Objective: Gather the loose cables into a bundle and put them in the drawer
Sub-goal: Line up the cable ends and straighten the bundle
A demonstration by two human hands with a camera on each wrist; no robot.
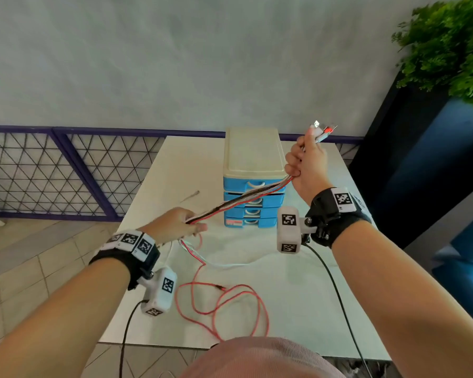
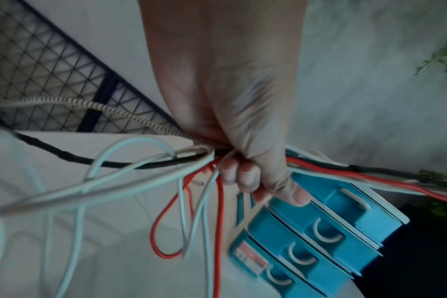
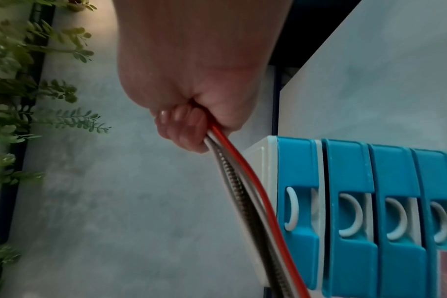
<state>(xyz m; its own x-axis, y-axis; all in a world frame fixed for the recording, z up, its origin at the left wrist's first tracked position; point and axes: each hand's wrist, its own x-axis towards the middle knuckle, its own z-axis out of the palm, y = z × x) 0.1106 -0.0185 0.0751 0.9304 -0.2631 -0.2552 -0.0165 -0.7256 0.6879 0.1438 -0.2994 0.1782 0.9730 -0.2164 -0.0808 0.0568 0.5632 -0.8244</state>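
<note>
Cables (image 1: 243,197) stretched taut between both hands above the bench (image 1: 298,296), in front of the drawer unit (image 1: 253,186).

Right hand (image 1: 307,165) raised, fingers curled tight round the bundle just below the connector ends (image 1: 322,129), which stick out above the fist. Left hand (image 1: 178,222) lower and nearer, fingers and thumb closed round the same bundle of red, white, black and spiral-wrapped strands. Loose tails hanging below the left hand; red cable (image 1: 230,304) lying in loops on the bench, white cable (image 1: 238,264) trailing flat beside it. Drawer unit upright at the far side of the bench, four blue drawers with white handles, all pushed in. Green plant (image 1: 448,45) at the far right, beyond the bench.
</note>
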